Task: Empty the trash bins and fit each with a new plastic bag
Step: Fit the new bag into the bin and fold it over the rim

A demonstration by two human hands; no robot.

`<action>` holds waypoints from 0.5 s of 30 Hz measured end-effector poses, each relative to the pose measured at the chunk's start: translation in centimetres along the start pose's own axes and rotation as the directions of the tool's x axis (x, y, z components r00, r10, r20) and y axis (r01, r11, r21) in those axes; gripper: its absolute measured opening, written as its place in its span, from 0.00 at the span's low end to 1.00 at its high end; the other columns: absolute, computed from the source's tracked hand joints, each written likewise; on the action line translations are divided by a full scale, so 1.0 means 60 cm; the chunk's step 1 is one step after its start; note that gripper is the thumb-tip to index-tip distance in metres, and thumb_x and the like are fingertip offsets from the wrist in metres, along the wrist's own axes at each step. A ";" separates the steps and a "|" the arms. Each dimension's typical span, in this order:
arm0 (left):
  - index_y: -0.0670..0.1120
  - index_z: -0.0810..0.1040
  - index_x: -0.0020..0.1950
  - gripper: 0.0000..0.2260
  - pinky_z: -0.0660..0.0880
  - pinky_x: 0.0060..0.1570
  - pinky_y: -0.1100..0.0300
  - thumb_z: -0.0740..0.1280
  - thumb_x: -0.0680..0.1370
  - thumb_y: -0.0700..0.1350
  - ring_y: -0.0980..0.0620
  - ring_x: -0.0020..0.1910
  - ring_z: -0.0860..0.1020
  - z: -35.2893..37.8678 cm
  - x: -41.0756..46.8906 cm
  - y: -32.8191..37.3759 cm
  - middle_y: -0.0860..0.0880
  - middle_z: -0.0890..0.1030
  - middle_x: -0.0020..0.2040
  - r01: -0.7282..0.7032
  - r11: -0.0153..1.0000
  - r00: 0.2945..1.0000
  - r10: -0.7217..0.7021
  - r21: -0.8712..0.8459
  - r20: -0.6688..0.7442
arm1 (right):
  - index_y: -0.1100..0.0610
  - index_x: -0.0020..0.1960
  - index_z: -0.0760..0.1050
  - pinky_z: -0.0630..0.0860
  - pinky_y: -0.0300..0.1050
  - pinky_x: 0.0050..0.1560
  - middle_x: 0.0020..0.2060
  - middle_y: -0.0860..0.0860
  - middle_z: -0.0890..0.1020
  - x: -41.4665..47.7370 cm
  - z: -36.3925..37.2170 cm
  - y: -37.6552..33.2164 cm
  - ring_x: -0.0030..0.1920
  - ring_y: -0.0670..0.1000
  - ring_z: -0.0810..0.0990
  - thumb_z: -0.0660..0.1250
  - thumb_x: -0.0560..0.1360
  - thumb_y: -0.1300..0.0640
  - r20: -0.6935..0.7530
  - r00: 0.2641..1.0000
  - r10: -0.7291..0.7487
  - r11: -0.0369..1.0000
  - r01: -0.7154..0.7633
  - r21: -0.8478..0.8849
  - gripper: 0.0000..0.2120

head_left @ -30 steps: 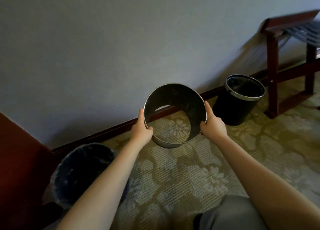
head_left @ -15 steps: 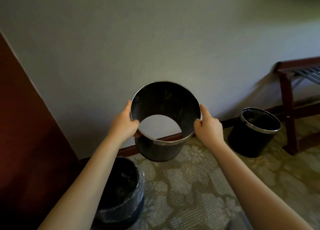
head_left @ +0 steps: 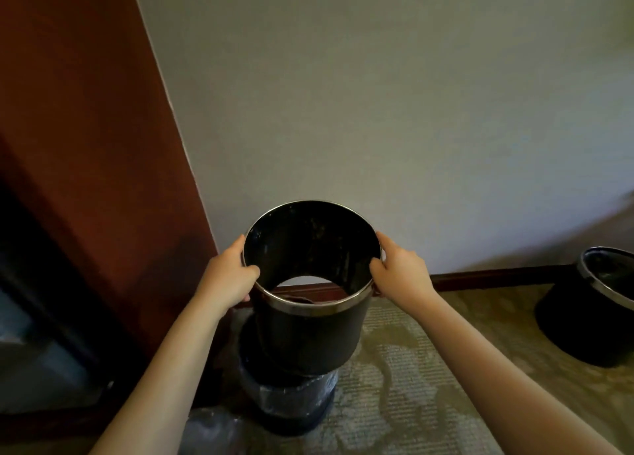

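Person's left hand [head_left: 226, 279] and right hand [head_left: 401, 276] each grip the silver rim of a black bottomless cylindrical bin sleeve [head_left: 308, 334], held right above the black plastic-lined bin [head_left: 291, 406], probably lining it up to slide down over it.

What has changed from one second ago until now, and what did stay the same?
The left hand and right hand carried the black bin sleeve leftward, from above the carpet to directly over the bag-lined bin. Both still grip it. The second bin stays by the wall.
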State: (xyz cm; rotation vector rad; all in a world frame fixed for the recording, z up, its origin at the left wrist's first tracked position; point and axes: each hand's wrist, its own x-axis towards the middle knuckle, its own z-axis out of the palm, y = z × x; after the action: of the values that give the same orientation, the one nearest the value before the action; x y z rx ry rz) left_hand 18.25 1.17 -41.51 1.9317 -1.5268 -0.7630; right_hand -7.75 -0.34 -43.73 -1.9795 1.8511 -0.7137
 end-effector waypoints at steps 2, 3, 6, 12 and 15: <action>0.56 0.59 0.76 0.32 0.71 0.25 0.63 0.61 0.75 0.36 0.50 0.27 0.77 -0.003 -0.003 -0.017 0.49 0.80 0.51 0.025 1.000 0.999 -0.025 -0.018 -0.023 | 0.53 0.74 0.61 0.75 0.51 0.36 0.35 0.56 0.81 0.004 0.018 -0.006 0.36 0.58 0.80 0.57 0.78 0.60 0.035 0.999 -0.021 1.000 0.021 -0.007 0.24; 0.56 0.60 0.76 0.32 0.71 0.24 0.64 0.61 0.75 0.36 0.50 0.27 0.77 -0.004 -0.004 -0.025 0.49 0.80 0.48 0.034 0.999 0.999 -0.035 -0.026 -0.036 | 0.53 0.75 0.60 0.75 0.50 0.35 0.35 0.56 0.82 0.006 0.028 -0.007 0.36 0.58 0.80 0.57 0.78 0.60 0.053 0.998 -0.028 1.000 0.028 -0.007 0.25; 0.55 0.58 0.77 0.32 0.70 0.24 0.64 0.62 0.75 0.36 0.51 0.28 0.76 -0.005 -0.002 -0.049 0.49 0.79 0.47 0.078 0.996 0.996 -0.080 -0.041 -0.043 | 0.53 0.75 0.60 0.76 0.50 0.35 0.34 0.56 0.82 0.011 0.053 -0.011 0.35 0.57 0.80 0.57 0.78 0.60 0.093 0.995 -0.041 0.999 0.040 0.003 0.25; 0.54 0.55 0.78 0.34 0.74 0.29 0.60 0.62 0.75 0.37 0.50 0.26 0.77 0.002 0.012 -0.093 0.47 0.77 0.58 0.129 0.991 0.991 -0.129 -0.025 -0.040 | 0.52 0.75 0.60 0.79 0.53 0.34 0.32 0.57 0.82 0.019 0.094 -0.007 0.34 0.59 0.81 0.57 0.77 0.61 0.148 0.988 -0.050 0.999 0.048 0.018 0.26; 0.54 0.55 0.78 0.34 0.75 0.30 0.60 0.62 0.75 0.36 0.49 0.26 0.78 0.017 0.017 -0.122 0.49 0.76 0.59 0.147 0.989 0.988 -0.148 -0.021 -0.036 | 0.53 0.76 0.59 0.75 0.49 0.30 0.31 0.57 0.81 0.021 0.119 0.001 0.32 0.59 0.79 0.57 0.77 0.61 0.179 0.983 -0.045 0.999 0.044 0.007 0.28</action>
State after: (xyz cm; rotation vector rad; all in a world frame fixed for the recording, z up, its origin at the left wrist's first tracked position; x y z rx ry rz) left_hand 22.53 1.51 -47.59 2.0512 -1.3618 -0.7952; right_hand -3.73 -2.24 -49.45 -2.0169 1.7052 -0.5313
